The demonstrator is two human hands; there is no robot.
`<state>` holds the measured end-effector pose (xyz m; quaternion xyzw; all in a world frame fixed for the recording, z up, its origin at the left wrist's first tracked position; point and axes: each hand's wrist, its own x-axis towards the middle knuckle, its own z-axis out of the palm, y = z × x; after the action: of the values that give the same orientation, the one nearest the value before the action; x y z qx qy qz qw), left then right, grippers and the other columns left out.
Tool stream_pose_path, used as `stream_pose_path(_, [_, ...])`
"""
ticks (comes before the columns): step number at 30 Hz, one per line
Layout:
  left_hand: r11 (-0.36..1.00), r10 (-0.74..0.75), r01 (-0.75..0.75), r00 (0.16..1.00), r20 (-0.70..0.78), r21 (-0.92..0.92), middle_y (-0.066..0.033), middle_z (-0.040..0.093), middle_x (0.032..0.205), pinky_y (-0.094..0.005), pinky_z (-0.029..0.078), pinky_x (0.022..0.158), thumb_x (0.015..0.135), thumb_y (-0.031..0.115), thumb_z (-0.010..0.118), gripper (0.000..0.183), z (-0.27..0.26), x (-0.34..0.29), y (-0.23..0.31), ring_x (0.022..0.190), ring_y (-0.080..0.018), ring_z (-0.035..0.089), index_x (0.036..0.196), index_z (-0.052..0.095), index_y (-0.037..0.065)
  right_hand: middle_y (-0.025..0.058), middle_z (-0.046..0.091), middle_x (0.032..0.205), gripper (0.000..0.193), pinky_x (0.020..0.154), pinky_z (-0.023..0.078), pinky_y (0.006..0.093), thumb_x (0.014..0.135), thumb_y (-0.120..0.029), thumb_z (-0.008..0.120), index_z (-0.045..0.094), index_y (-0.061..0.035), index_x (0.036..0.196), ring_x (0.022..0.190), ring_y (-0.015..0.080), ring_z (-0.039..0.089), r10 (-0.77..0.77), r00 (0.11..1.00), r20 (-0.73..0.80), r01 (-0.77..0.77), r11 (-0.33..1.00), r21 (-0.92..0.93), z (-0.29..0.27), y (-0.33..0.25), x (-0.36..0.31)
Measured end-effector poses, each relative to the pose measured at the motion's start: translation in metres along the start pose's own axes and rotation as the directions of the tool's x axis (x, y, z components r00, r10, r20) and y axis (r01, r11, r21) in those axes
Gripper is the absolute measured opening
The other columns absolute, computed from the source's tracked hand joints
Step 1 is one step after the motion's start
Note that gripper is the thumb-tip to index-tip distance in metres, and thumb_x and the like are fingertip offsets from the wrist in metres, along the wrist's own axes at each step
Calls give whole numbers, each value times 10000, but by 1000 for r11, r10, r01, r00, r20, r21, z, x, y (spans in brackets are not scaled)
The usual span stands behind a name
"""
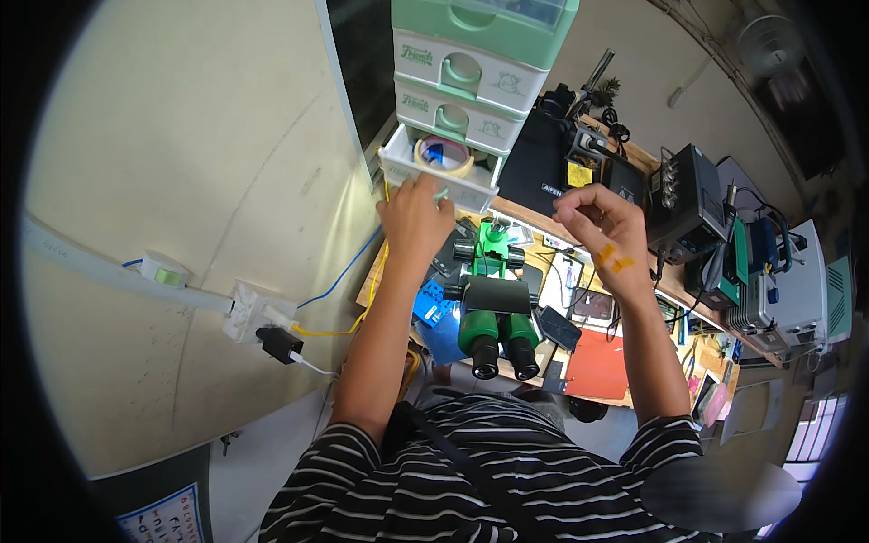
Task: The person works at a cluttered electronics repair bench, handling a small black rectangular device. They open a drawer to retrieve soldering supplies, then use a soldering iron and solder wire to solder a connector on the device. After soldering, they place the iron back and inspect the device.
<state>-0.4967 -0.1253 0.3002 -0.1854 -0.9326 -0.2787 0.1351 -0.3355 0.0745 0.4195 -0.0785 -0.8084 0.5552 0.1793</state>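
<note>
At the top, a white drawer (436, 188) with a green handle is pulled out of a green-and-white drawer tower (463, 72). Inside the drawer lie rolls of tape (463, 168), one cream-coloured, and something blue. My left hand (416, 217) grips the drawer's front panel, its fingers curled at the upper edge beside the handle. Raised to the right of the drawer, my right hand (608, 231) has its thumb and forefinger drawn together; whatever may be between them is too small to tell. Strips of orange-yellow tape (615, 257) stick to the back of that hand.
A green microscope (496, 312) with black eyepieces stands on the workbench between my arms. Around it lie an orange-red mat (599, 364), a phone (559, 328) and small tools. Boxy instruments (685, 204) line the shelf at right. Cables run along the left wall (208, 208).
</note>
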Motion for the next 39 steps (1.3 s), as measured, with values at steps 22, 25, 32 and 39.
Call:
stream_pose_path(22, [964,15,-39,996,-91,-265,-42,634,858,-460,406,825,797,157,829,239,-58,-112,-31,880,-293,625,918,626,121,200,760,1037,258,857,567,475,873,-163,745,740,-14,1084,982,389,731,-131,811,571,527,589,-613,118,-28,116])
stream_pose_path(25, [963,5,-23,998,-67,-269,-43,631,856,-462,403,821,799,154,827,240,-59,-112,-30,875,-288,625,920,623,116,223,761,978,219,829,591,487,859,-178,748,760,-13,1004,937,402,745,-128,835,535,522,488,-699,122,-13,120])
stream_pose_path(32, [954,12,-35,997,-80,-298,-55,641,875,-469,399,819,802,135,820,236,-55,-112,-31,883,-302,625,923,620,107,173,754,851,183,809,574,488,921,-244,700,771,-76,936,873,395,732,181,785,593,505,369,-780,113,10,111])
stream_pose_path(39, [965,13,-30,998,-66,-261,-61,648,888,-461,403,828,802,131,819,236,-60,-114,-31,892,-307,624,927,621,104,196,749,862,134,830,565,496,835,-170,684,756,-59,857,886,402,724,87,869,487,431,349,-832,102,-6,112])
